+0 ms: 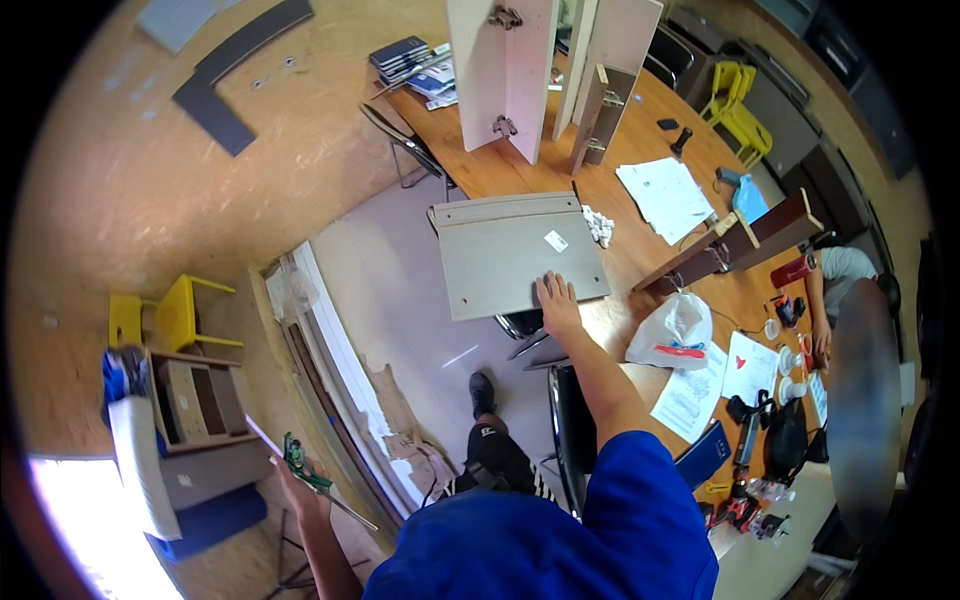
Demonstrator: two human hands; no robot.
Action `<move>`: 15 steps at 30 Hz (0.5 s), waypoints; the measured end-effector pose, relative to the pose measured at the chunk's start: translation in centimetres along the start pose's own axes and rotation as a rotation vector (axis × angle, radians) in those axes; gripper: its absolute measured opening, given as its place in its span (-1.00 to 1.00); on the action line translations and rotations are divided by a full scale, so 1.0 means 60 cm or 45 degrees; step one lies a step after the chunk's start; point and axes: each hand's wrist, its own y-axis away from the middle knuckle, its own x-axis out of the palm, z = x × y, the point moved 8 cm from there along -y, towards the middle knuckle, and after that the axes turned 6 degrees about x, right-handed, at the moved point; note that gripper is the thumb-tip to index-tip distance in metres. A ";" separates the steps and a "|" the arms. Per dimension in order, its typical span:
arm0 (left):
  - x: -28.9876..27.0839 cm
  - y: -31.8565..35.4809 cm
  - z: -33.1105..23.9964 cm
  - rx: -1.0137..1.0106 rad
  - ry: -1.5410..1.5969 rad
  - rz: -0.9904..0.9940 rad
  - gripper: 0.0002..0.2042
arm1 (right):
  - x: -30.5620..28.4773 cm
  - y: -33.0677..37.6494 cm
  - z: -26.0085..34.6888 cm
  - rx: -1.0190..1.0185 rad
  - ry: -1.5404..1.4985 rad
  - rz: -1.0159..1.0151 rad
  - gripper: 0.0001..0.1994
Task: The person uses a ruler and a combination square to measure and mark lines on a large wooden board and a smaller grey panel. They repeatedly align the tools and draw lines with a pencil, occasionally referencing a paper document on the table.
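Note:
My right hand (pixel 558 302) rests with fingers stretched out on the lower right part of a grey flat panel (pixel 495 262). The panel has a white label, small holes near its corners and a ridged strip along its far edge. It overhangs the left edge of the wooden table, with a black chair partly under it. Out to the lower left, my left hand (pixel 305 482) is closed around a green-bodied tool (pixel 296 458) with a long thin metal bar through it. Its exact kind is unclear.
On the table (pixel 600 195) stand upright panels with hinges (pixel 508 80), papers (pixel 664 198), a white plastic bag (pixel 672 330) and power tools (pixel 740 510). Another person (pixel 835 300) sits at the right. Black chairs (pixel 572 430) line the near side; yellow chairs (pixel 190 315) are at left.

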 end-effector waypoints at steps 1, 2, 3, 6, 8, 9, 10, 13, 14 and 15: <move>0.010 -0.036 -0.019 -0.040 0.009 0.048 -0.58 | 0.007 -0.023 0.013 -0.057 0.001 0.009 -0.37; 0.016 -0.072 -0.040 -0.067 0.048 0.086 -0.58 | 0.006 -0.056 0.028 -0.140 0.013 0.002 -0.40; 0.028 -0.104 -0.066 -0.022 -0.003 0.112 -0.58 | 0.006 -0.068 0.031 -0.184 -0.084 -0.054 -0.44; 0.106 -0.186 -0.079 0.055 -0.107 -0.109 -0.56 | 0.013 -0.060 -0.008 -0.209 -0.186 -0.195 -0.48; 0.129 -0.244 -0.100 0.085 -0.194 0.059 -0.55 | 0.037 -0.053 -0.007 -0.244 -0.188 -0.216 -0.52; 0.152 -0.260 -0.111 0.072 -0.149 0.033 -0.56 | 0.020 -0.057 -0.007 -0.265 -0.192 -0.231 -0.55; 0.166 -0.279 -0.132 0.058 -0.115 0.021 -0.56 | -0.010 -0.061 0.007 -0.269 -0.203 -0.249 -0.57; 0.142 -0.387 -0.181 0.062 0.086 -0.131 -0.52 | -0.090 -0.096 0.031 -0.366 -0.155 -0.300 -0.68; 0.144 -0.421 -0.199 0.059 0.026 -0.123 -0.53 | -0.122 -0.115 0.033 -0.386 -0.156 -0.297 -0.70; 0.147 -0.452 -0.219 0.056 -0.037 -0.115 -0.53 | -0.155 -0.132 0.036 -0.404 -0.158 -0.290 -0.73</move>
